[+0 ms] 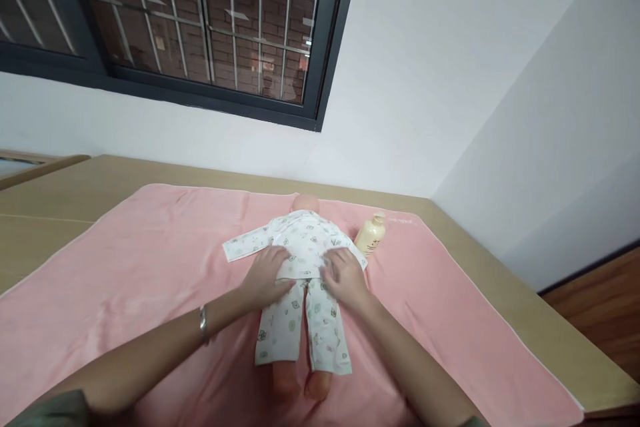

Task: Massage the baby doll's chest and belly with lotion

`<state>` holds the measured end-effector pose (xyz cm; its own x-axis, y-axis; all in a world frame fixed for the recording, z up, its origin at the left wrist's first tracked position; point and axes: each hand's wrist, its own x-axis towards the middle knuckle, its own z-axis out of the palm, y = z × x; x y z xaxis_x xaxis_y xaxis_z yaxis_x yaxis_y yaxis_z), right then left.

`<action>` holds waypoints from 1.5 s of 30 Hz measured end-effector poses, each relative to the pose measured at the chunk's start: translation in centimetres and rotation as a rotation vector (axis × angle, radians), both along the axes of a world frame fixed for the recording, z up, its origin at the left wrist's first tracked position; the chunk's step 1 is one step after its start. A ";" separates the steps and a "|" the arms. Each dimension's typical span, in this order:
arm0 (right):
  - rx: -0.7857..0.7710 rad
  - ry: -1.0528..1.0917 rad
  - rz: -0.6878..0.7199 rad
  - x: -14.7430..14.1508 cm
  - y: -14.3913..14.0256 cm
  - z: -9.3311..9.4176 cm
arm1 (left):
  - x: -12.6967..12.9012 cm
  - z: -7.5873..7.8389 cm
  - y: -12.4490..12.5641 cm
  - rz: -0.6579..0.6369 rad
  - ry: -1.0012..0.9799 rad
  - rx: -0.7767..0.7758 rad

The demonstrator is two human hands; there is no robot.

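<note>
A baby doll point(305, 202) lies on a pink blanket, its head at the far end and its bare feet towards me. It wears a white printed long-sleeved top point(303, 237) and matching trousers point(283, 330). My left hand point(267, 273) rests at the left side of the doll's waist, fingers spread over the top and thumb apart near the hem. Across from it, my right hand point(345, 273) lies at the right side of the waist, fingers loosely bent and apart, a little blurred. Neither hand visibly grips the cloth. The doll's face is not visible.
A cream pump bottle point(371, 235) stands on the blanket beside the doll's right-hand sleeve. The pink blanket point(165, 247) covers most of a wooden table point(480, 267). Behind it are a white wall point(410, 67) and a dark-framed barred window point(210, 90).
</note>
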<state>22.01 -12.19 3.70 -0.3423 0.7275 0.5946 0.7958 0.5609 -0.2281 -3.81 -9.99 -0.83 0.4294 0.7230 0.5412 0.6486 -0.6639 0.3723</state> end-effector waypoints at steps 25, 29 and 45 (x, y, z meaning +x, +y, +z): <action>0.187 0.091 -0.499 5.7 4.2 6.5 | 12.3 13.5 3.9 -0.318 -1.084 -1.200; 0.060 0.008 -0.583 6.7 7.6 6.9 | 19.0 15.0 8.1 -0.260 -1.289 -1.500; 0.058 0.328 -0.457 1.6 6.2 9.5 | 10.5 15.0 4.9 -0.189 -1.388 -1.404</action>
